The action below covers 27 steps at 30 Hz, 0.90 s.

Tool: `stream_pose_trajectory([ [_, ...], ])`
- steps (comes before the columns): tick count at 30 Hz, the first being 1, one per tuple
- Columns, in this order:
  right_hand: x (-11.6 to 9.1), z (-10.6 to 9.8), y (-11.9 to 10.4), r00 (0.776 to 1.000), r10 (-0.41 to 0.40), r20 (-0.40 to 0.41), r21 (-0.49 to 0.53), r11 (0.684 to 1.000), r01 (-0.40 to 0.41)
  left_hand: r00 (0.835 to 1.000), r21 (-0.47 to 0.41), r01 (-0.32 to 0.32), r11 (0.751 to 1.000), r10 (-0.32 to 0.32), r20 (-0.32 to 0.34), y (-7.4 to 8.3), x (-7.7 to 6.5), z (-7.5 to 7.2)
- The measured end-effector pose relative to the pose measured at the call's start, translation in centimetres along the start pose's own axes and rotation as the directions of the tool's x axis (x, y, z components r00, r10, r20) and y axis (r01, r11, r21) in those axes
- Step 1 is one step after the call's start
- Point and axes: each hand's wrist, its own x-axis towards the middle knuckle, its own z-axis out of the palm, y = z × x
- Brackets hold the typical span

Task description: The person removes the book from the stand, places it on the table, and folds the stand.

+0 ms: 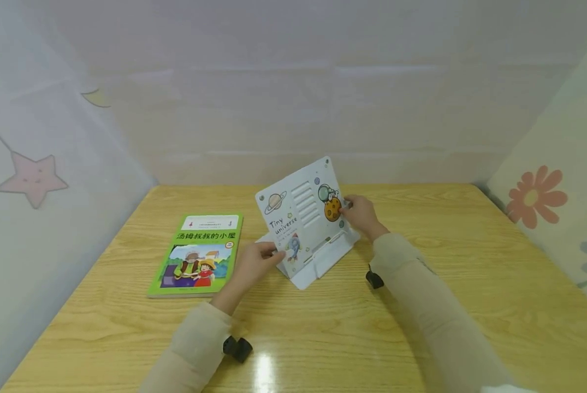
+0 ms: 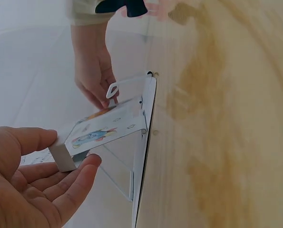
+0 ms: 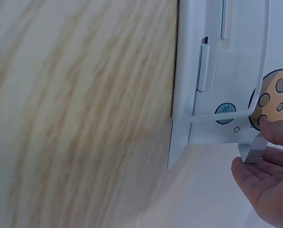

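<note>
A white book stand [image 1: 314, 234] printed with a rocket, a planet and an astronaut stands tilted back on its base [image 1: 333, 260]. My left hand [image 1: 251, 265] pinches the panel's left side, its thumb on the printed face and fingers behind; the left wrist view shows a folded side tab [image 2: 63, 154] between them. On the opposite side, my right hand [image 1: 363, 214] pinches another small tab [image 3: 252, 148] beside the orange moon print. A white wire page holder [image 3: 227, 115] crosses the lower front of the panel, and wire legs show behind it.
Left of the stand, a green picture-covered book [image 1: 196, 255] lies flat on the wooden table [image 1: 313, 338]. Pale fabric walls [image 1: 293, 109] rise behind the table and at both sides. A dark wrist band piece [image 1: 237, 348] hangs at the left sleeve.
</note>
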Motion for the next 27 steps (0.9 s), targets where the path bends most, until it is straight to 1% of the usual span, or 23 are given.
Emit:
stream_pose_trajectory([
  [3, 0.3, 0.2, -0.2, 1.000, -0.006, 0.004, -0.021, 1.000, 0.006, 1.000, -0.051, 0.007, 0.999, -0.005, 0.027, 0.3, -0.2, 0.3],
  [8, 0.8, 0.3, -0.1, 1.000, -0.027, 0.006, -0.051, 0.998, 0.028, 0.997, -0.107, 0.017, 0.994, -0.009, 0.071, 0.6, -0.6, 1.0],
  [12, 1.1, 0.2, -0.1, 0.998, -0.047, 0.030, -0.027, 0.998, 0.048, 0.995, -0.140, 0.004, 0.990, 0.010, 0.101, 1.0, -1.0, 1.6],
  [15, 1.3, 0.1, -0.3, 0.996, -0.058, 0.063, 0.014, 0.998, 0.057, 0.993, -0.161, -0.005, 0.987, 0.023, 0.113, 1.4, -1.2, 2.1],
  [18, 1.6, 0.1, -0.6, 0.994, -0.049, 0.098, 0.058, 0.997, 0.044, 0.994, -0.181, -0.015, 0.983, 0.035, 0.107, 1.8, -1.4, 2.7],
  [23, 2.1, 0.3, -1.3, 0.988, -0.023, 0.153, 0.096, 0.995, 0.008, 0.994, -0.213, -0.059, 0.975, 0.077, 0.076, 2.3, -1.5, 3.6],
  [27, 2.5, 0.5, -1.6, 0.980, -0.025, 0.200, 0.115, 0.993, 0.002, 0.994, -0.195, -0.081, 0.977, 0.094, 0.055, 2.5, -1.7, 4.3],
])
